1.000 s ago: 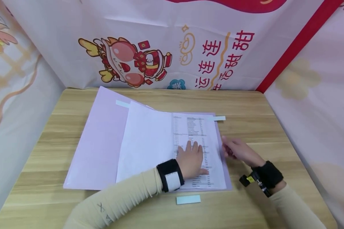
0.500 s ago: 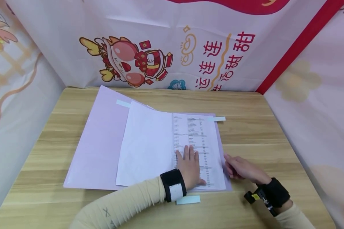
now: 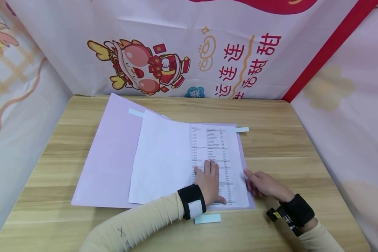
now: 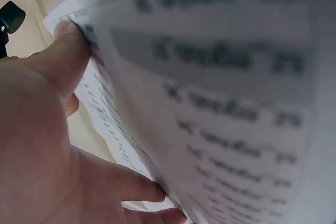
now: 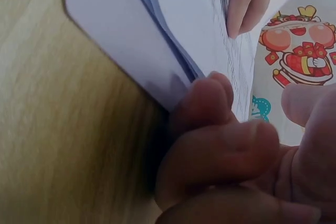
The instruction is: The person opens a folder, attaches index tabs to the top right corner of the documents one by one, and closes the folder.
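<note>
A lilac folder (image 3: pixel 104 168) lies open on the table, its left cover bare. Inside, a blank white sheet (image 3: pixel 163 157) leans to the left and a page with a printed table (image 3: pixel 212 147) lies on the right. My left hand (image 3: pixel 208 182) rests on that printed page with its fingers extended. Beside the folder's right edge is my right hand (image 3: pixel 264 185). The right wrist view shows its fingers (image 5: pixel 210 156) bent at the page edges, with the thumb (image 5: pixel 302 100) apart from them. Close-up print fills much of the left wrist view.
Pale blue tabs (image 3: pixel 242 129) stick out at the page's top right and behind the white sheet. A loose pale blue strip (image 3: pixel 208 219) lies just below the folder. Printed cloth (image 3: pixel 163 21) hangs around the wooden table (image 3: pixel 271 115).
Over the last second my left hand has slid a little down the printed page, toward the near edge. My right hand has shifted slightly nearer along the folder's edge. The folder lies as before.
</note>
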`<state>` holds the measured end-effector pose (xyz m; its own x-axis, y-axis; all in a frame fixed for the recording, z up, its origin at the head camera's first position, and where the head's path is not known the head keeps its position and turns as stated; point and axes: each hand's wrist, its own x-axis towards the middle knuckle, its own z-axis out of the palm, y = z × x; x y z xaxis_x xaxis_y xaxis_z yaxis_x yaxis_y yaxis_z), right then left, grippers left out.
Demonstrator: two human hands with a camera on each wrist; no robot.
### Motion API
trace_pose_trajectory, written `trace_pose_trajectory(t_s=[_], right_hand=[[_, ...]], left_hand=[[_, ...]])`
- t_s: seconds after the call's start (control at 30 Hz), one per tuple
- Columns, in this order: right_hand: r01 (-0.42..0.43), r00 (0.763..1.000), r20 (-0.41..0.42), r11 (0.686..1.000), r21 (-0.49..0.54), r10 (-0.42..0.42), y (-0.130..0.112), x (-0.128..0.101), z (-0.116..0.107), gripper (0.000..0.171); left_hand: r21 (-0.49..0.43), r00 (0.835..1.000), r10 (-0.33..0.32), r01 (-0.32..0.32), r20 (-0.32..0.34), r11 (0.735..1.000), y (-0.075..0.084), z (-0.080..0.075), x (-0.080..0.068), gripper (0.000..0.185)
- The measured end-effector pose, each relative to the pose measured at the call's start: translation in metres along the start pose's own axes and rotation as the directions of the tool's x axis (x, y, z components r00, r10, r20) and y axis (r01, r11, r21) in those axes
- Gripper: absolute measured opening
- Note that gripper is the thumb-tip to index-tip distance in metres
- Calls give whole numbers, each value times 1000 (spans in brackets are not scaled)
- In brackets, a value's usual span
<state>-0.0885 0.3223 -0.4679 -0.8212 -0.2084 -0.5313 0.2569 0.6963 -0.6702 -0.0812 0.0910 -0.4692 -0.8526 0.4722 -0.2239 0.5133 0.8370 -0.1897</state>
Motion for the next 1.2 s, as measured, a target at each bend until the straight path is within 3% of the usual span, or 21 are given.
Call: trace_pose_trajectory(t_s=[0.2,0.53,0.7,0.8,0.97,1.2], right_hand=[[-15,999,-29,999,-29,14,1,0,0,67],[-45,999,-14,998,-34,45,-4,0,0,63],[-21,1000,-12,999,-25,21,-6,1,0,60],[8,1000,-4,1000,-13,-8,-6,2,-1,54],[45,999,10,999,23,-45,-6,1,-2,41],[62,998,12,992,113,-63,-12,1,-5,40]], left_hand=[[-22,999,3,-4,-45,1000,-2,1,3,128],[-29,998,21,-23,-63,999,-5,1,2,126],[-59,997,24,-28,-69,998,-6,0,0,124],[-79,998,45,-48,-42,996,-8,-3,-1,120],[-188,996,85,-83,4,979,-12,-8,-5,111],[-294,986,155,-165,-56,941,-7,-14,-23,99]])
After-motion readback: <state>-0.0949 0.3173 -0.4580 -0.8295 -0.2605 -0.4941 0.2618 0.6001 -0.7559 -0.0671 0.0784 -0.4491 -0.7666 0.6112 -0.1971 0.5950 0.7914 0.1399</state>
